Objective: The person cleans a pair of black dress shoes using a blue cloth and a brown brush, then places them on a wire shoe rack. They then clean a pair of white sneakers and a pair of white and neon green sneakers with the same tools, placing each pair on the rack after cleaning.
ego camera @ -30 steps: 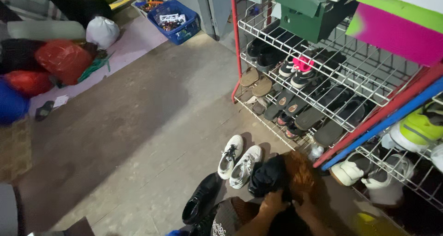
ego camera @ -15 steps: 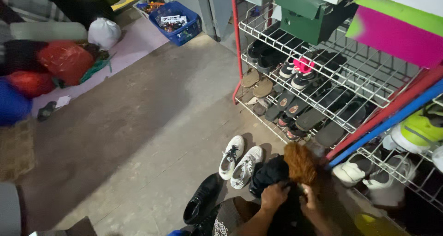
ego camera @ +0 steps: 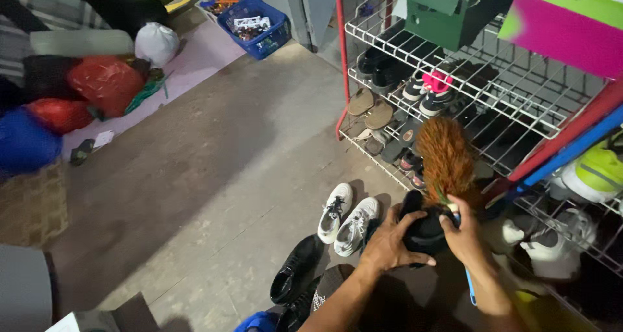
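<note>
My left hand (ego camera: 388, 244) grips a black shoe (ego camera: 422, 227) from its left side, low in the head view. My right hand (ego camera: 462, 231) holds a feather duster with a blue handle, and its bushy orange-brown head (ego camera: 446, 160) stands up above the shoe. Just left of the shoe lies a pair of white sneakers (ego camera: 347, 218) on the concrete floor. A black dress shoe (ego camera: 295, 279) lies below them, beside my left forearm.
A white wire shoe rack (ego camera: 519, 88) with a red post holds several shoes and sandals on the right. A blue basket (ego camera: 254, 27) stands at the far wall. Red and blue bags (ego camera: 104, 84) and a white sack (ego camera: 156, 43) lie on a mat at left.
The duster head has risen from low over the black shoe to upright above it. Both hands stay on the shoe and the handle.
</note>
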